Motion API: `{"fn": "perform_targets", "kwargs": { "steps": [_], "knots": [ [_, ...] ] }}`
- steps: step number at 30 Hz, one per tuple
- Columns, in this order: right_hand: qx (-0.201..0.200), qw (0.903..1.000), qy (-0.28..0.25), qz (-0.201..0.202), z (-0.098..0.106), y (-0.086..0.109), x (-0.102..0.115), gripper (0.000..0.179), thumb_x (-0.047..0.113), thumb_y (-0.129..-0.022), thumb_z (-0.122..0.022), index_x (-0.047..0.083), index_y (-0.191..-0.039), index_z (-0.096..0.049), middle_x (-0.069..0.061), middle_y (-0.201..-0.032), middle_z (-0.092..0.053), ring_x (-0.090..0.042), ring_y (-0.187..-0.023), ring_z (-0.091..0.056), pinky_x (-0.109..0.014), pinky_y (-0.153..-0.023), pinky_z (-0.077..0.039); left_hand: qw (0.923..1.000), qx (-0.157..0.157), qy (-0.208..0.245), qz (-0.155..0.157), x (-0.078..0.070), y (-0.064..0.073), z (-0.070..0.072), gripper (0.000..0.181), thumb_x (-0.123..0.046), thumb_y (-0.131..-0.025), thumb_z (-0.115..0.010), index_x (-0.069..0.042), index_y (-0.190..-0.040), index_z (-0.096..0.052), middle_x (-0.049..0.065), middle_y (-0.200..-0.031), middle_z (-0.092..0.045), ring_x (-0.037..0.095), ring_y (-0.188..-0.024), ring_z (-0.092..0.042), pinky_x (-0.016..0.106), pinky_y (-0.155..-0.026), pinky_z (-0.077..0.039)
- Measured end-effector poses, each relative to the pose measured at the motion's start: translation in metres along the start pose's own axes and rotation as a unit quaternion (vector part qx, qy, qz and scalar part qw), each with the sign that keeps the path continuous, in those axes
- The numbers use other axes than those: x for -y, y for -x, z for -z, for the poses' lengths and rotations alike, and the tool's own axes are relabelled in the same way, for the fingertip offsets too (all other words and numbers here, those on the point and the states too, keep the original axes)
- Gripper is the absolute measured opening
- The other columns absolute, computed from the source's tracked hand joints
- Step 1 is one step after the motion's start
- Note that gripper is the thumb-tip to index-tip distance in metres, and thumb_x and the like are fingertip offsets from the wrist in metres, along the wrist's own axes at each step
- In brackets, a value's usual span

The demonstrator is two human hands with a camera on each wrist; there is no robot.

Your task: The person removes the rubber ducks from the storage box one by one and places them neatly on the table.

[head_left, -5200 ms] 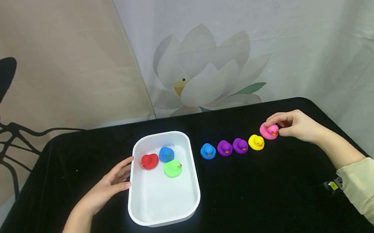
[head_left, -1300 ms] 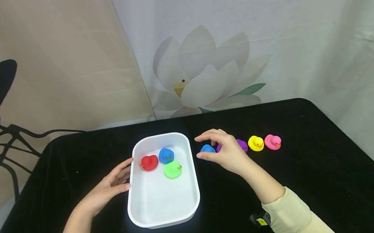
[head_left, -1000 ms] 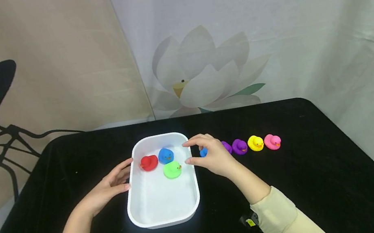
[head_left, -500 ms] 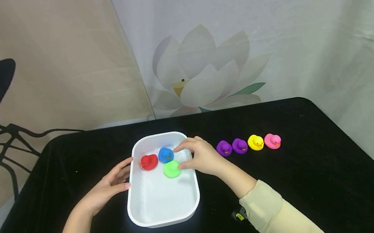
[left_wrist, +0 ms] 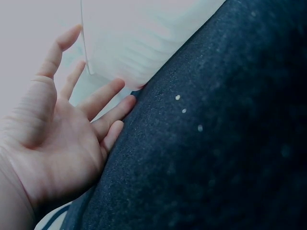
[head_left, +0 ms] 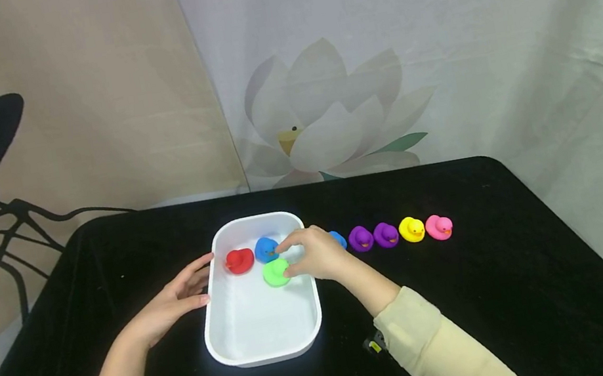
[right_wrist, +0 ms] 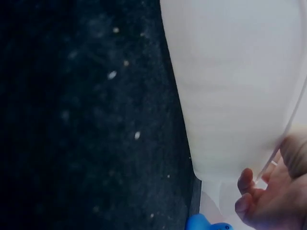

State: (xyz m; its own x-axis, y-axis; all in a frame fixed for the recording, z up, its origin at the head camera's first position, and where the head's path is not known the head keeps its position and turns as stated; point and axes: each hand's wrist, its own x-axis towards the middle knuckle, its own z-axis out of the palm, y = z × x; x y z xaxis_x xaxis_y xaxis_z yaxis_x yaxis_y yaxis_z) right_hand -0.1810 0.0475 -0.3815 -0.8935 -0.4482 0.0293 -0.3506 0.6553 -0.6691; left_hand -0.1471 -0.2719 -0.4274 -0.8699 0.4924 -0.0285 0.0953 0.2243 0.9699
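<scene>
In the head view my left hand (head_left: pixel 168 307) rests at the left rim of a white plastic tray (head_left: pixel 268 346). Its fingers are spread, with fingertips right at the rim, and the left wrist view shows the bare palm. My right hand (head_left: pixel 315 255) reaches over the tray's right rim. Its index fingertip is at a blue rubber duck (head_left: pixel 266 249), and its thumb overlaps a green rubber duck (head_left: pixel 274 273). A gap shows between finger and thumb. A red rubber duck (head_left: pixel 239 261) sits to their left in the tray.
Right of the tray, a row holds a blue duck (head_left: pixel 338 238) partly behind my right hand, two purple ducks (head_left: pixel 360 238), a yellow duck (head_left: pixel 411 229) and a pink duck (head_left: pixel 439 227). Black cloth (head_left: pixel 477 305) covers the table; a printed curtain (head_left: pixel 496 62) hangs behind.
My right hand has let go of the pink duck at the row's right end and moved left past the row, over the tray to the green and blue ducks. My left hand has stayed put.
</scene>
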Motion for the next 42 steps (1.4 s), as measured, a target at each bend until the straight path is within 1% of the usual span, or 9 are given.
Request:
{"fn": "perform_targets", "kwargs": {
  "steps": [4,11,13,19,21,27,35,39,42],
  "knots": [
    [0.006,0.9999,0.009,-0.004,0.000,-0.002,0.004,0.035,0.017,-0.075,-0.083,0.015,-0.109,-0.074,-0.001,-0.116,-0.066,-0.022,-0.115,-0.054,-0.033,-0.086,-0.052,1.0000,-0.001,-0.002,0.001,-0.001,0.001,0.000,0.071,-0.013,-0.090,-0.062,-0.015,-0.150,-0.025,0.019,-0.150,-0.030,0.046,-0.132,-0.032,0.054,-0.093,-0.044],
    [0.021,0.9980,0.015,-0.058,-0.002,-0.003,0.011,0.034,0.017,-0.075,-0.083,0.019,-0.108,-0.075,-0.004,-0.123,-0.062,-0.027,-0.118,-0.049,-0.033,-0.076,-0.056,1.0000,-0.002,-0.001,0.002,-0.001,0.001,0.000,0.071,-0.014,-0.090,-0.062,-0.015,-0.150,-0.024,0.019,-0.150,-0.029,0.046,-0.132,-0.032,0.053,-0.094,-0.044],
    [0.022,0.9974,0.021,-0.065,-0.002,-0.003,0.012,0.034,0.018,-0.075,-0.083,0.020,-0.108,-0.075,-0.004,-0.124,-0.061,-0.027,-0.118,-0.048,-0.034,-0.076,-0.056,1.0000,-0.001,0.001,0.001,-0.001,0.001,0.000,0.071,-0.013,-0.090,-0.062,-0.015,-0.150,-0.024,0.019,-0.151,-0.029,0.046,-0.132,-0.032,0.053,-0.094,-0.044],
    [0.023,0.9973,0.047,-0.052,-0.003,-0.004,0.013,0.033,0.021,-0.075,-0.083,0.021,-0.107,-0.076,0.001,-0.113,-0.067,-0.023,-0.112,-0.050,-0.031,-0.076,-0.053,1.0000,-0.002,0.001,0.003,-0.002,0.001,0.000,0.071,-0.013,-0.090,-0.062,-0.015,-0.150,-0.024,0.019,-0.151,-0.028,0.046,-0.133,-0.031,0.054,-0.094,-0.043],
    [0.023,0.9974,0.050,-0.047,-0.003,-0.004,0.013,0.031,0.021,-0.075,-0.083,0.022,-0.105,-0.076,0.003,-0.108,-0.068,-0.023,-0.109,-0.051,-0.030,-0.075,-0.052,1.0000,-0.003,0.001,0.005,-0.002,0.001,0.000,0.071,-0.014,-0.090,-0.062,-0.015,-0.150,-0.024,0.020,-0.151,-0.028,0.046,-0.133,-0.031,0.055,-0.094,-0.043],
    [0.015,0.9977,0.049,-0.044,-0.003,-0.004,0.009,0.029,0.025,-0.075,-0.083,0.022,-0.103,-0.076,0.008,-0.098,-0.070,-0.019,-0.103,-0.056,-0.031,-0.079,-0.049,0.9999,-0.007,-0.009,0.000,-0.001,0.000,-0.001,0.070,-0.013,-0.091,-0.061,-0.015,-0.150,-0.024,0.019,-0.150,-0.030,0.045,-0.132,-0.033,0.055,-0.094,-0.043],
    [0.007,0.9986,0.023,-0.047,0.000,0.000,0.010,0.031,0.025,-0.075,-0.083,0.020,-0.105,-0.076,0.005,-0.100,-0.070,-0.020,-0.103,-0.057,-0.028,-0.076,-0.052,1.0000,-0.002,-0.004,-0.002,-0.001,0.000,-0.002,0.071,-0.014,-0.090,-0.062,-0.015,-0.150,-0.024,0.019,-0.151,-0.029,0.045,-0.132,-0.033,0.054,-0.094,-0.043],
    [-0.002,0.9989,0.004,-0.047,0.002,0.003,0.012,0.031,0.023,-0.075,-0.083,0.019,-0.105,-0.076,0.004,-0.098,-0.070,-0.020,-0.103,-0.057,-0.028,-0.076,-0.053,1.0000,-0.003,-0.004,0.000,-0.001,0.000,-0.002,0.071,-0.015,-0.090,-0.062,-0.015,-0.150,-0.024,0.019,-0.151,-0.029,0.045,-0.132,-0.032,0.054,-0.094,-0.043],
    [-0.011,0.9987,0.000,-0.050,0.003,0.006,0.012,0.031,0.023,-0.075,-0.083,0.019,-0.104,-0.076,0.005,-0.097,-0.070,-0.021,-0.103,-0.057,-0.028,-0.076,-0.053,1.0000,-0.003,-0.004,0.002,-0.002,0.000,-0.002,0.072,-0.015,-0.090,-0.063,-0.015,-0.150,-0.024,0.020,-0.151,-0.029,0.045,-0.133,-0.032,0.054,-0.094,-0.043]
  ]
}}
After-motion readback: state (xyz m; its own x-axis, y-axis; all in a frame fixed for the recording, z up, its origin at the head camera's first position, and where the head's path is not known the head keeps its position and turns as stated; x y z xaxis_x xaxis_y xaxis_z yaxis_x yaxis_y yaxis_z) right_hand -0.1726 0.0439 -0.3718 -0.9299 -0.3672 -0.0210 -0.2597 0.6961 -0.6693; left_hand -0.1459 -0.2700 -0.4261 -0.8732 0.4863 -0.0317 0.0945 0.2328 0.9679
